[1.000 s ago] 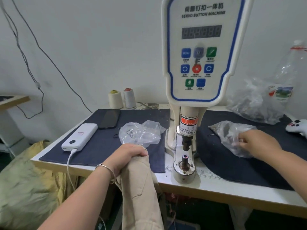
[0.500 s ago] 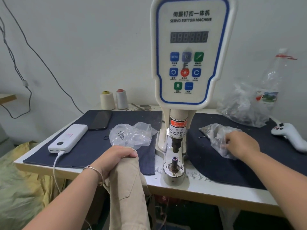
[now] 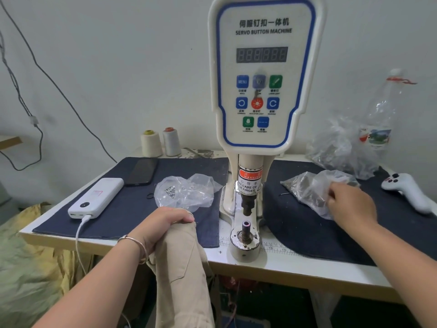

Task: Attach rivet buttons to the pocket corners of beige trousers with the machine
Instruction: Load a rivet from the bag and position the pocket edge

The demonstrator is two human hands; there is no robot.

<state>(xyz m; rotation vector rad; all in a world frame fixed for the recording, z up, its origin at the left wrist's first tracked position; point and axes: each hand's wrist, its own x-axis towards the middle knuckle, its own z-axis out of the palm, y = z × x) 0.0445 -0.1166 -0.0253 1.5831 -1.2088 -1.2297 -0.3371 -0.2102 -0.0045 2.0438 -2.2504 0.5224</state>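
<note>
beige trousers hang bunched over the table's front edge, just left of the servo button machine. your left hand grips their top fold, fingers curled tight round the cloth, a thin bangle on that wrist. your right hand lies right of the machine, fingers curled into a clear plastic bag of small dark parts on the dark cloth mat; whether a rivet is pinched inside cannot be told. the machine's lower die post stands bare, apart from both hands. left of the machine lie a second clear bag, a white power bank with its cable, and a black phone. two thread cones stand behind, to the left.
</note>
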